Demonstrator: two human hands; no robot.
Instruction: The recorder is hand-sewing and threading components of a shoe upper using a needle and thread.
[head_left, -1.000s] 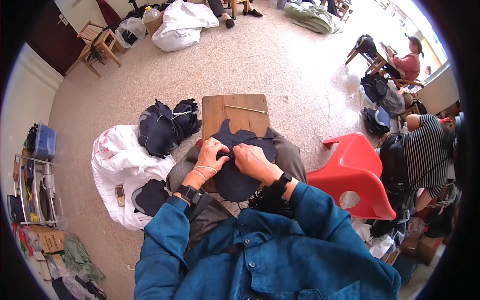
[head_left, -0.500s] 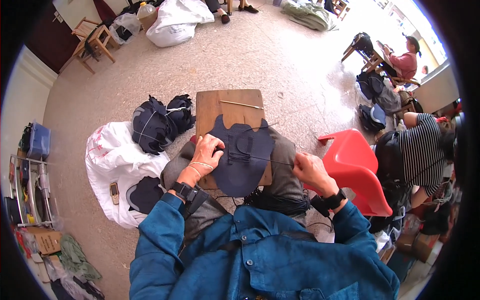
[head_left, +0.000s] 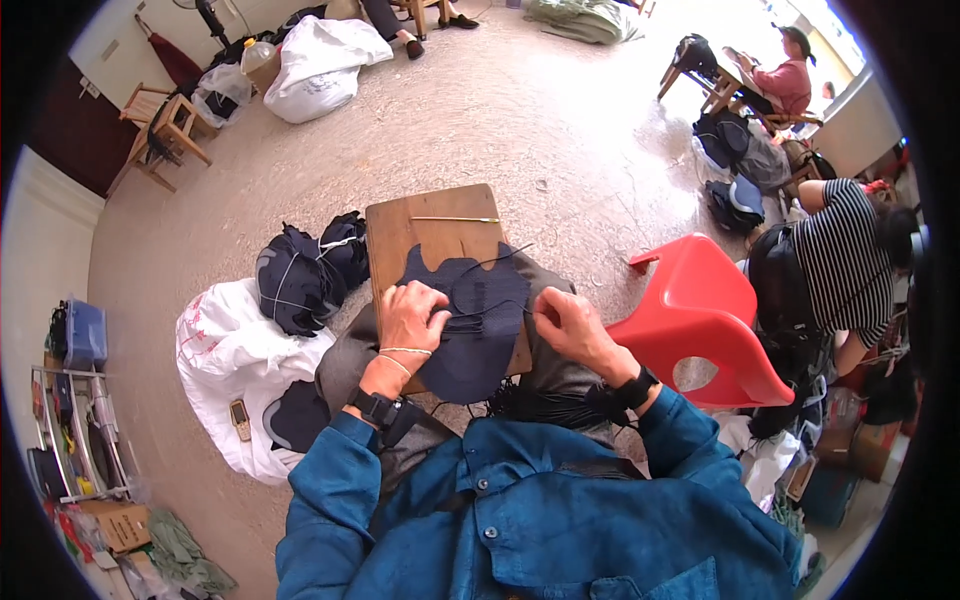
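Observation:
A flat navy fabric piece shaped like a shoe upper [head_left: 465, 360] lies on a small wooden stool [head_left: 390, 225] in front of me. Rows of dark cord cross its middle, and a loose length curves over its upper right. My left hand [head_left: 410, 318] is closed on the upper's left edge, pressing it down, fingers curled. Just off the right edge, my right hand [head_left: 568, 322] pinches dark cord [head_left: 528, 310] close to the fabric. A thin needle-like rod [head_left: 455, 219] rests across the stool's far end.
Tied bundles of dark pieces [head_left: 300, 270] and a white sack [head_left: 225, 325] with a phone [head_left: 240, 420] lie to the left. A red plastic stool [head_left: 700, 300] stands right, beside a person in a striped shirt [head_left: 835, 255]. Black cords [head_left: 540, 402] hang over my lap.
My right hand has come in from the right toward the upper, shortening the taut cord between them. My left hand stays on the left edge. The whole view has shifted slightly.

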